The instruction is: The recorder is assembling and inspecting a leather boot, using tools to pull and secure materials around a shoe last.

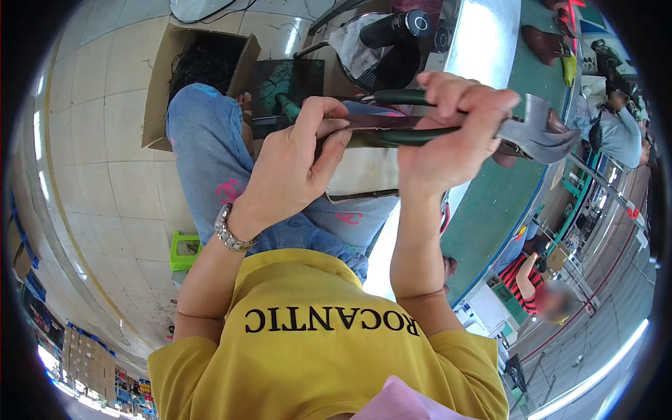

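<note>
My right hand [444,154] is wrapped round lasting pliers [535,131] with a grey metal hammer-like head and dark green handles. The head points right and the handles reach left, above my lap. Close by on the left, my left hand [283,171] is closed, thumb and forefinger pinching the end of a dark brown strip [376,121]. That strip runs between the green handles toward my right hand, where its far end is hidden. Below both hands, a pale piece with a dark edge [364,175] rests over my lap.
An open cardboard box [155,115] of black stringy material stands on the tiled floor, left of my knee. A bright green basket [183,260] sits nearer. On the right runs a green belt [476,231] with brown shoes [542,43]. Ahead is a black bottle [392,29]. A co-worker [519,280] is at right.
</note>
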A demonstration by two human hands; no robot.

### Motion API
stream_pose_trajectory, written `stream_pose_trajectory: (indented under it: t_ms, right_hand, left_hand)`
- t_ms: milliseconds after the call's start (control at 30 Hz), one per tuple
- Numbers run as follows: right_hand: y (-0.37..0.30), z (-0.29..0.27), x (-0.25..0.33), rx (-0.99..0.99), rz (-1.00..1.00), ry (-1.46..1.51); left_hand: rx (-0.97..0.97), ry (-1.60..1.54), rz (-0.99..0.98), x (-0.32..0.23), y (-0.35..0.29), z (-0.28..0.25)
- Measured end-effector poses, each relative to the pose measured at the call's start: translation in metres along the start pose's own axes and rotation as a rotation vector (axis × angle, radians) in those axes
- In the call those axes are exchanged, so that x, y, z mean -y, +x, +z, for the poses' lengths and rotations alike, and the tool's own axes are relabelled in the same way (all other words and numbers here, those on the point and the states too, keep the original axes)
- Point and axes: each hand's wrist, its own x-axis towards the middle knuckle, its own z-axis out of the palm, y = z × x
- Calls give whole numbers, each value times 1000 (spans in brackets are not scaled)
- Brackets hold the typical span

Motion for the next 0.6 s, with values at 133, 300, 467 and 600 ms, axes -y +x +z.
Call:
stream_pose_trajectory:
  t_ms: [133,300,467,600]
  right_hand:
    - [9,-3,11,-28,120,-1]
    - [-2,-6,1,157,-37,-257]
    - [3,-3,12,258,33,-503]
    - [10,-1,0,345,112,-183]
  left_hand:
    - [-4,53,6,2,1,0]
    - [-85,163,-102,-11,-10,3]
    - [-391,174,52,-6,-28,38]
    - [-432,76,52,7,-23,40]
